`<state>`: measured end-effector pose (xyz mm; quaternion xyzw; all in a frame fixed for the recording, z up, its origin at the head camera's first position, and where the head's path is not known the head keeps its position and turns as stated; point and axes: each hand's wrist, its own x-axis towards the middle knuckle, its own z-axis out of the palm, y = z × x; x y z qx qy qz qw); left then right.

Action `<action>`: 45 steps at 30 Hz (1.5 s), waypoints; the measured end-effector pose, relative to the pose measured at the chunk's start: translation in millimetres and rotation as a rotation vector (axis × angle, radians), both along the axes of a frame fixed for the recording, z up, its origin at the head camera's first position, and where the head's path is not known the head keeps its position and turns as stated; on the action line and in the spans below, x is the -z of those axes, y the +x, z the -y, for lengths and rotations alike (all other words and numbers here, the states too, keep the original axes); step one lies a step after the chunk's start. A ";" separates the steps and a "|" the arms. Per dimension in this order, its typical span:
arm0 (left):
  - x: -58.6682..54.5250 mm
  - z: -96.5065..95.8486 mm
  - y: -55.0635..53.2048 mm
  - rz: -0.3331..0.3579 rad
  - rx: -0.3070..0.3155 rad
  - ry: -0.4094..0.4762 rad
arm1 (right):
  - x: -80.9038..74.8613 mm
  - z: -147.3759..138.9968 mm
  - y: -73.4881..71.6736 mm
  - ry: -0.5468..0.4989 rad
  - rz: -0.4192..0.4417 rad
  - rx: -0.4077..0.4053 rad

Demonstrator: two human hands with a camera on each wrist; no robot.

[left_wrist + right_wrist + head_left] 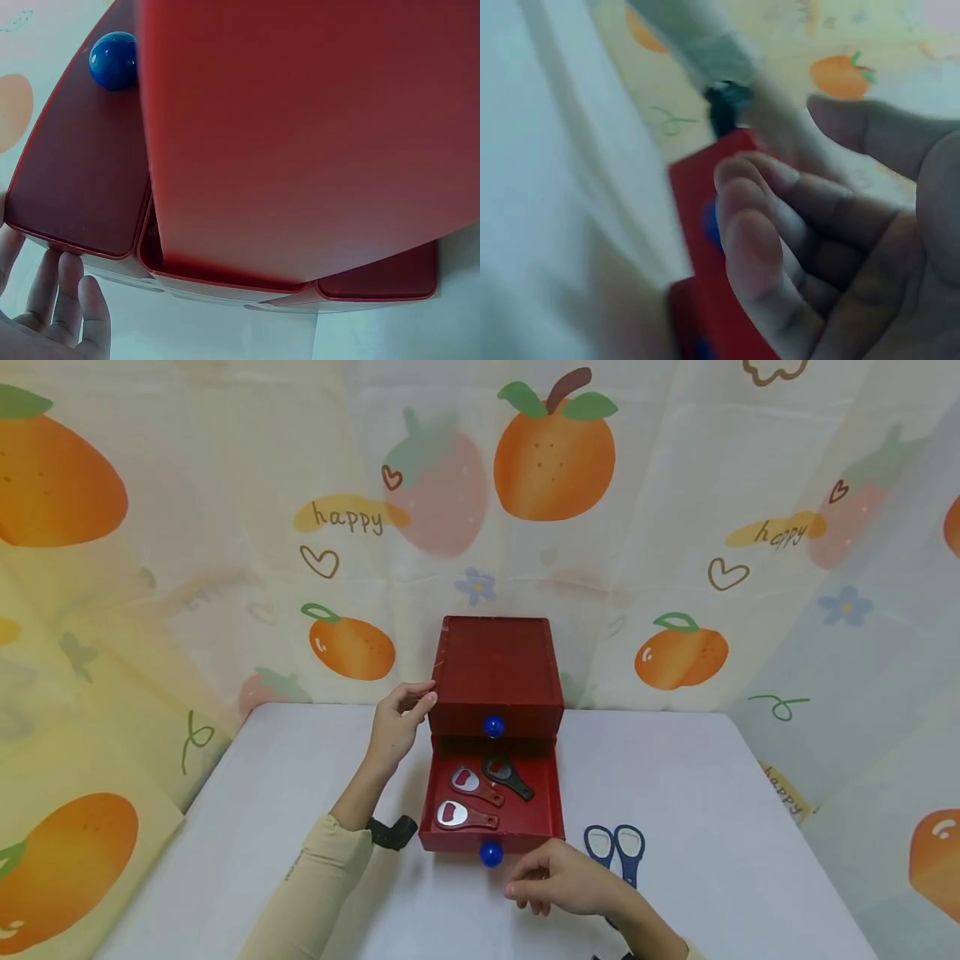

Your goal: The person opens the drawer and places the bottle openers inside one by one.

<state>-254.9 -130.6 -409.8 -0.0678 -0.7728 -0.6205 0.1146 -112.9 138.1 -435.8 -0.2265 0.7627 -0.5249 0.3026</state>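
A red two-drawer box (495, 660) stands against the back wall, its lower drawer (536, 827) pulled out. Inside lie three bottle openers: a black one (513, 779), a red-handled one (480, 787) and another red-handled one (468, 817) nearer the front. My left hand (393, 722) touches the upper left side of the box with its fingertips; in the left wrist view its fingers (67, 292) lie along the box's edge. Just right of the lower blue knob (491, 853), my right hand (562, 878) hovers with loosely curled fingers, holding nothing.
Dark blue-handled scissors (628, 852) lie on the white table (712, 827) right of the drawer, partly covered by the right forearm. The upper drawer, with its blue knob (493, 727), is closed. A fruit-print cloth (480, 527) hangs behind the table.
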 end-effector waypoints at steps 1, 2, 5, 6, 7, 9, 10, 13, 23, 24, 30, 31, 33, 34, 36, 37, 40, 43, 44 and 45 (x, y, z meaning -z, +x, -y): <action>-0.1 -0.2 -0.1 0.001 0.000 0.001 | 5.4 1.9 0.8 -0.002 0.017 0.006; -0.2 -0.2 0.0 0.003 0.000 0.002 | 10.9 3.8 1.6 -0.004 0.034 0.025; -0.5 -0.6 0.0 0.013 0.000 0.003 | 26.3 9.8 2.7 -0.004 0.053 0.107; -0.7 -0.7 0.2 0.017 0.000 0.002 | 31.2 12.1 3.1 -0.002 0.055 0.138; -1.3 -0.9 0.6 0.021 -0.002 0.001 | 35.3 14.6 3.3 -0.002 0.057 0.166; -3.6 -1.5 1.9 0.029 -0.005 -0.004 | 42.4 20.4 3.6 -0.008 0.069 0.217; -5.7 -2.1 3.3 0.032 -0.007 -0.009 | 45.3 23.5 3.9 -0.014 0.077 0.241; -16.6 -5.2 10.7 0.039 -0.008 -0.025 | 50.5 32.7 5.4 -0.055 0.113 0.319; -5.8 -1.7 3.1 0.039 -0.007 -0.018 | 58.6 50.7 11.8 -0.203 0.161 0.488; -3.7 -0.9 1.8 0.035 -0.007 -0.014 | 58.7 51.9 12.2 -0.215 0.166 0.495; 0.4 0.1 0.5 0.003 -0.006 -0.003 | 59.1 56.1 13.3 -0.245 0.181 0.542; 0.6 -0.1 0.8 0.000 -0.006 -0.003 | 59.2 56.1 13.6 -0.245 0.181 0.553; 0.9 -0.6 1.3 -0.003 -0.004 -0.004 | 59.0 55.6 13.8 -0.241 0.176 0.577; 1.2 -0.7 1.4 -0.004 -0.004 -0.005 | 59.0 55.3 13.6 -0.236 0.168 0.587; 1.5 -1.1 1.4 -0.007 -0.006 -0.004 | 58.7 54.7 11.3 -0.235 0.157 0.607; 1.6 -1.2 1.3 -0.008 -0.008 -0.002 | 58.4 54.4 9.7 -0.233 0.150 0.616; 1.7 -1.2 0.3 -0.011 -0.012 0.001 | 57.6 54.2 2.1 -0.229 0.130 0.640; 0.9 -0.9 -0.4 -0.008 -0.014 0.001 | 57.0 55.0 -8.5 -0.234 0.108 0.663; 0.5 -0.6 -0.6 -0.007 -0.014 0.000 | 56.4 55.6 -12.1 -0.240 0.097 0.668; 0.0 -0.5 -0.7 -0.006 -0.016 0.000 | 56.6 56.3 -15.9 -0.245 0.086 0.674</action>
